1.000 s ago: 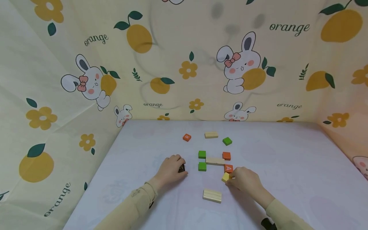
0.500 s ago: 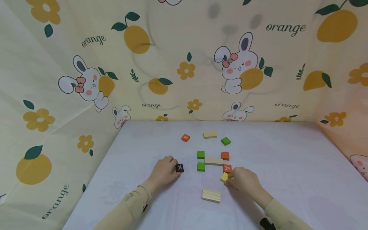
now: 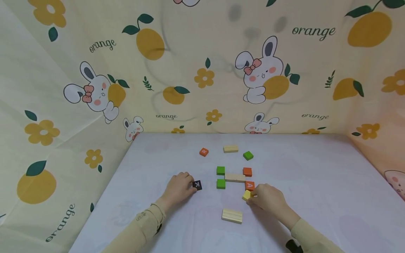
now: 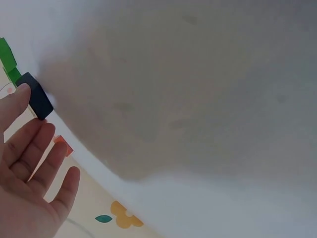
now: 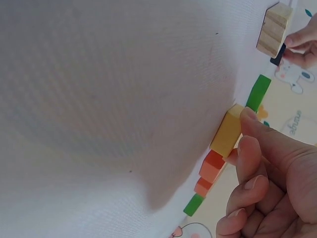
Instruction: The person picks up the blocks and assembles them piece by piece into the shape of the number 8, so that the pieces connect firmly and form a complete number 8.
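Hanging at the left and along the back, a pale cloth (image 3: 190, 38) printed with rabbits, oranges and flowers borders a white table (image 3: 300, 168). From the lower left comes a tan sleeve (image 3: 142, 223), and past its cuff is the left hand (image 3: 177, 188), thumb and fingertips clamped on a black block (image 3: 197, 185) with a white K facing up; the left wrist view shows the other fingers spread apart. Behind the black block and a little to its right, well apart, lies an orange block marked R (image 3: 204, 152), turned at an angle. Next come two green blocks, a rear one (image 3: 220, 170) and a front one (image 3: 220, 184), set at the left end of a flat wooden strip (image 3: 235, 178). Well behind the strip lies a short wooden block (image 3: 230, 149), and well in front of it a larger wooden block (image 3: 232, 215). At the strip's right end sit a rear orange block (image 3: 247, 172) and, nearer, an orange block marked A (image 3: 249, 185). Just in front of that A is a yellow block (image 3: 246, 195), tilted against the row and pinched between the thumb and finger of the right hand (image 3: 268, 199), whose remaining fingers are folded in the right wrist view. Farther back, a single green block (image 3: 248, 155) lies at an angle. Rightmost is another tan sleeve (image 3: 313, 235), a dark band (image 3: 294, 246) beside its cuff.
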Demonstrator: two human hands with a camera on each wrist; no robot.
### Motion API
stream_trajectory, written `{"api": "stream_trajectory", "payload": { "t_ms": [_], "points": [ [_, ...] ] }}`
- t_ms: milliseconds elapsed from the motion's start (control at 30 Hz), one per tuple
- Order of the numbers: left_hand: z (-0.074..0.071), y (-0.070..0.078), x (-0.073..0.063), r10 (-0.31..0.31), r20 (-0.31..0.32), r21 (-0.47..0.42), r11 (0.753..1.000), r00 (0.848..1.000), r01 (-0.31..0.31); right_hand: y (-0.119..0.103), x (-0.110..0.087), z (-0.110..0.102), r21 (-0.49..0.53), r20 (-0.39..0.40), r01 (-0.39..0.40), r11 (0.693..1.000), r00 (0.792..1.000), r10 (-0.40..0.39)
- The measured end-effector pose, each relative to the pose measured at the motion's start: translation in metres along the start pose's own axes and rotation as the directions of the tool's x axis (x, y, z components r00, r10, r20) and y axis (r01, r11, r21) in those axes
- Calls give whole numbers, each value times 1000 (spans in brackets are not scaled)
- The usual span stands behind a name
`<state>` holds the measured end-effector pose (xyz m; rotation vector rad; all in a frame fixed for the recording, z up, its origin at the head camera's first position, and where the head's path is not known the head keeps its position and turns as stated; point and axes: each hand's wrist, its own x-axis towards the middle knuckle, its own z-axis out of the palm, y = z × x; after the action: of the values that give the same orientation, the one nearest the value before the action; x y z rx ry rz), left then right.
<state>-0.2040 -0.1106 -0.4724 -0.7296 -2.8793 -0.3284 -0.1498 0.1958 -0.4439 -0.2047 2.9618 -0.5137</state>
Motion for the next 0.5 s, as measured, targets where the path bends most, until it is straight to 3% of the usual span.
{"api": "stream_trajectory", "payload": {
  "t_ms": [167,500],
  "points": [
    [-2,3,3,4,-5,-70,998,1000,-4,1,1,-1,-7,11,-7,1000,1000,7],
    [4,21,7,-6,66,-157,987,998,16,0,2,1,10,16,0,1000,1000,0]
  ]
}}
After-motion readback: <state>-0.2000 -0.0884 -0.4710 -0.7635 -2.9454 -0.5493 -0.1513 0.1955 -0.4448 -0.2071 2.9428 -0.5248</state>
